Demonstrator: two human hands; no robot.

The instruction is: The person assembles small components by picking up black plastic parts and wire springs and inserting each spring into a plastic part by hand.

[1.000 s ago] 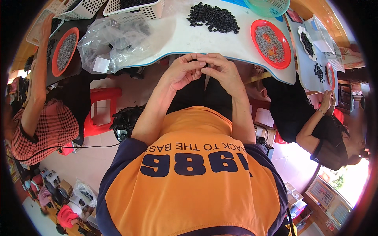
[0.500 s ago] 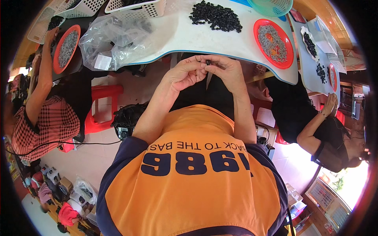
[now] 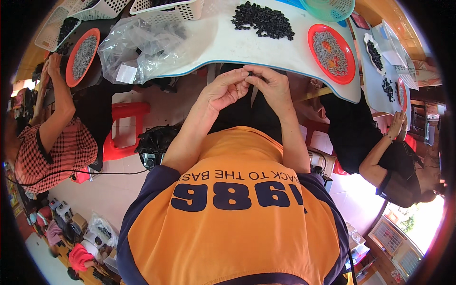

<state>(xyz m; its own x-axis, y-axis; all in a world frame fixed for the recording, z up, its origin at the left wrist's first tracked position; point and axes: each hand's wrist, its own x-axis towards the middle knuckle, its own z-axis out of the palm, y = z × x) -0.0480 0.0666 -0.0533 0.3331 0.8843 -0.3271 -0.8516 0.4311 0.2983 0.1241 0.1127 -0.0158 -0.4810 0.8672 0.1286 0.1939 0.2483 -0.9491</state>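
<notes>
My left hand [image 3: 227,89] and my right hand [image 3: 270,86] meet just off the table's near edge, fingertips pinched together. Between them is a small black piece [image 3: 250,73], mostly covered by the fingers. Both hands are closed on it. Beyond them, a heap of similar-looking small black pieces [image 3: 262,21] lies on the white table [image 3: 213,45]. To the right of the heap sits a red plate [image 3: 352,57] of small, thin grey pieces, with some orange-red showing among them.
A crumpled clear plastic bag [image 3: 142,50] lies at the table's left, below a white perforated basket [image 3: 192,10]. A green colander [image 3: 327,7] stands at the far right. People work on both sides, near another red plate [image 3: 69,71] and a red stool [image 3: 127,110].
My hands stay together on the small black piece, with only slight finger movement. The person at left has drawn a hand back from the basket, bringing both hands together. The view shifts slightly.
</notes>
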